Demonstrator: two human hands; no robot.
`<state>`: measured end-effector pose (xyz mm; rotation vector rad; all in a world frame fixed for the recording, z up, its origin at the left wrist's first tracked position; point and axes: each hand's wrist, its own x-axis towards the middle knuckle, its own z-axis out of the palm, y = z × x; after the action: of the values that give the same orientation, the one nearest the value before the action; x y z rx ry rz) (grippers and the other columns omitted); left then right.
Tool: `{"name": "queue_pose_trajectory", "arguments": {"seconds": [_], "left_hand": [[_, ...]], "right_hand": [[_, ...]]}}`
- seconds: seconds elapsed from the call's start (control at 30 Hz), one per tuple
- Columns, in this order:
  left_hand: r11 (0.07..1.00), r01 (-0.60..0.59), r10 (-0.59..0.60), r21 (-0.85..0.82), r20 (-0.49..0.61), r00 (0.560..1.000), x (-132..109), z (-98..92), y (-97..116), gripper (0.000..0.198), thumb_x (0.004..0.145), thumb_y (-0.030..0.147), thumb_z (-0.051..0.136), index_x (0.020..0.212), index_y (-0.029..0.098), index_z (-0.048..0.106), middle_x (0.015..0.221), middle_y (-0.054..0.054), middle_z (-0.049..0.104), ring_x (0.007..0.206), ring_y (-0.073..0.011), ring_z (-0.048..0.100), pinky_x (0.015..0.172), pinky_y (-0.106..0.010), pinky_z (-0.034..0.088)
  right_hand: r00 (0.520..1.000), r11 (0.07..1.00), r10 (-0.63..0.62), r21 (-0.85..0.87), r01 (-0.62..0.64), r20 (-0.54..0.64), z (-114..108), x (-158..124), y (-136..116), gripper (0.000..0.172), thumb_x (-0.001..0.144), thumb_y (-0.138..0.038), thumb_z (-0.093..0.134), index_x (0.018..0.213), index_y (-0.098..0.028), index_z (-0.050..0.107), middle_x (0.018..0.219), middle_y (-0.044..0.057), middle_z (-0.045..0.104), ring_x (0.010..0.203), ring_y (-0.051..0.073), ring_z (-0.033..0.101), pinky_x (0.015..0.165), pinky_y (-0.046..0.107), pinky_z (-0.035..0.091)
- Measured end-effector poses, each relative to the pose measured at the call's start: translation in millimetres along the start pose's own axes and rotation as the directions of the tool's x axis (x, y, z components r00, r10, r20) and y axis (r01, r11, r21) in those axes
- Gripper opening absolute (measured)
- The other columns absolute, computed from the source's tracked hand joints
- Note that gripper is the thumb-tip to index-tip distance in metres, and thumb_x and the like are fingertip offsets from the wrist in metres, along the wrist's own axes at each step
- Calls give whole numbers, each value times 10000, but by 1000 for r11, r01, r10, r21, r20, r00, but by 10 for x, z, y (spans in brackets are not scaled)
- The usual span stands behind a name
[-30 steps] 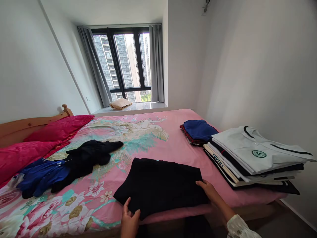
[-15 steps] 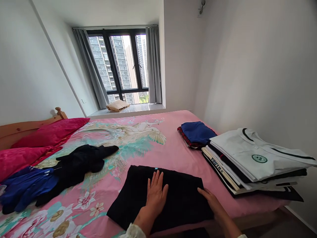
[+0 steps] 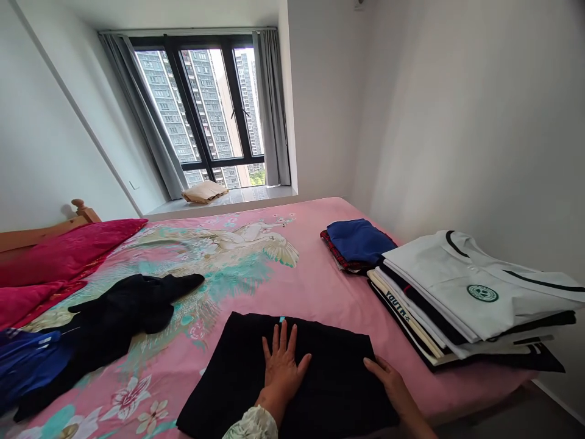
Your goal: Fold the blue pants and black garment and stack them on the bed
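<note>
A black folded garment [image 3: 329,378] with a small teal tag at its far edge lies on the bed close in front of me. My left hand [image 3: 284,360] is pressed flat on its upper middle, fingers spread, just below the tag. At the garment's right edge is my right hand [image 3: 388,379], its thumb on top and the other fingers along the side, closed on the cloth. Part of those fingers is hidden.
To the right, a tall stack of folded clothes [image 3: 425,286] is topped by a white shirt. Behind it sits a smaller pile with blue cloth [image 3: 361,239]. Crumpled black clothing [image 3: 132,305] and a blue garment [image 3: 31,363] lie left, near red pillows [image 3: 82,250].
My view has shifted slightly, so the room and bed appear moved left. My left hand's fingers have spread wider on the black garment; the right hand stays at its right edge.
</note>
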<state>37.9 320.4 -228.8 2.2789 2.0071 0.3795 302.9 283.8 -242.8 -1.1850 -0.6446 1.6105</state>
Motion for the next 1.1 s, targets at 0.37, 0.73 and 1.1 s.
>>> {"name": "queue_pose_trajectory", "arguments": {"seconds": [0.37, 0.73, 1.1], "left_hand": [[996, 74, -58, 44, -300, 952, 58, -398, -439, 675, 745, 19, 414, 1393, 209, 383, 1512, -94, 302, 1422, -259, 157, 1127, -587, 40], [995, -71, 84, 66, -223, 971, -638, -685, -533, 383, 838, 149, 434, 1101, 323, 650, 1010, -32, 680, 1020, -200, 598, 1118, -535, 146], [986, 167, -163, -18, -344, 925, -1301, -680, -924, 428, 844, 378, 487, 1241, 237, 562, 1333, -95, 540, 1265, -274, 448, 1068, -496, 305]], "right_hand": [[999, 999, -35, -40, 34, -34, 38, -44, -61, 384, 667, -423, 715, 965, -182, 690, 866, 27, 737, 879, 245, 673, 816, 323, 521], [995, 997, -34, -65, 28, -92, 7, -25, -16, 282, 637, -405, 721, 848, -221, 691, 762, 0, 728, 792, 232, 672, 755, 314, 531], [996, 998, 50, -39, -53, -69, -21, -47, 31, 346, 636, -410, 733, 915, -216, 671, 748, 3, 727, 781, 236, 681, 712, 308, 537]]}}
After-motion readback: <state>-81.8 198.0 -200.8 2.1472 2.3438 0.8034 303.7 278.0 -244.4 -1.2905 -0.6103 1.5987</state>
